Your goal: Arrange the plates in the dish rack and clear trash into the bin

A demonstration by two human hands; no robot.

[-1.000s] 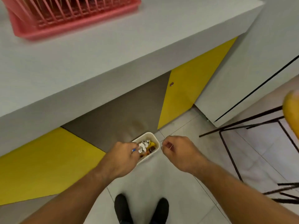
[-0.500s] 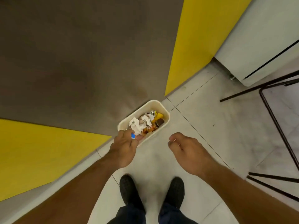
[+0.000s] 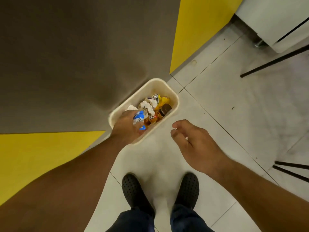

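Observation:
A cream rectangular bin [image 3: 173,99] stands on the floor against the counter's base, holding crumpled white paper, yellow and orange wrappers and a brown lid. My left hand [image 3: 127,129] reaches over the bin's near-left corner and holds a crumpled blue-and-white wrapper [image 3: 139,118] above the trash. My right hand [image 3: 192,139] hovers just right of the bin over the tiles, fingers loosely curled, holding nothing. The dish rack and plates are out of view.
The counter front rises behind the bin as a brown panel [image 3: 75,56] with yellow panels [image 3: 197,27] either side. A white cabinet [image 3: 275,19] stands at the top right. Black metal chair legs [image 3: 274,62] cross the tiles on the right. My black shoes [image 3: 133,191] are below.
The view has tipped down from the countertop and pink rack to the floor. My left hand has moved over the bin with the wrapper. My right hand's fingers have loosened.

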